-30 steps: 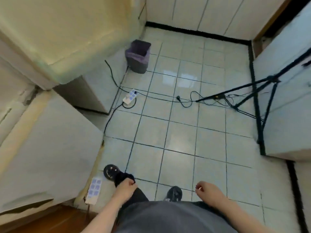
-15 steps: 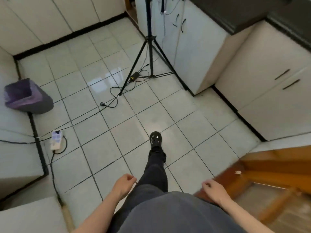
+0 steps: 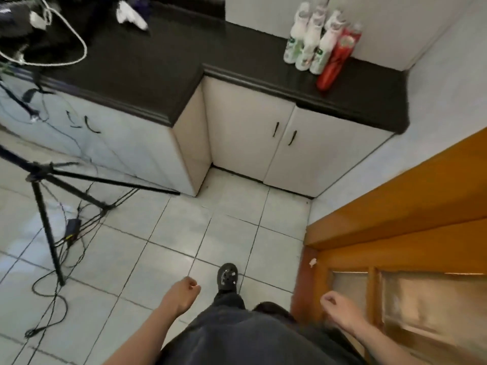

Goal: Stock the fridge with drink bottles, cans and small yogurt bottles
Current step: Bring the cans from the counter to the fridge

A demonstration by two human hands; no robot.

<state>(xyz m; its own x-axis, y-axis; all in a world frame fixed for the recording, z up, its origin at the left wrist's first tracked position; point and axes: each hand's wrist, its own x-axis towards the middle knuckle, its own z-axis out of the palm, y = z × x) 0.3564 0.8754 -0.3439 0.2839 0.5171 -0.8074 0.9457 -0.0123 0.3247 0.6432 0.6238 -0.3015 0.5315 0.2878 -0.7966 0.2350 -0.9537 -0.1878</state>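
Three white drink bottles (image 3: 309,40) and one red bottle (image 3: 336,57) stand together on the black countertop (image 3: 163,61) at the far right, against the wall. My left hand (image 3: 183,295) hangs low at the bottom centre, fingers loosely curled, holding nothing. My right hand (image 3: 340,310) hangs at the bottom right, also loosely curled and holding nothing. Both hands are far below and in front of the bottles. The fridge is out of view.
White cabinets (image 3: 276,148) sit under the counter. A black tripod (image 3: 44,196) with tangled cables stands on the tiled floor at left. A wooden door (image 3: 411,233) is at right. My black shoe (image 3: 227,276) steps forward on the tiles.
The view has swung right from the floor and purple bin to the counter with the bottles. My hands stay low and hold nothing as I walk.
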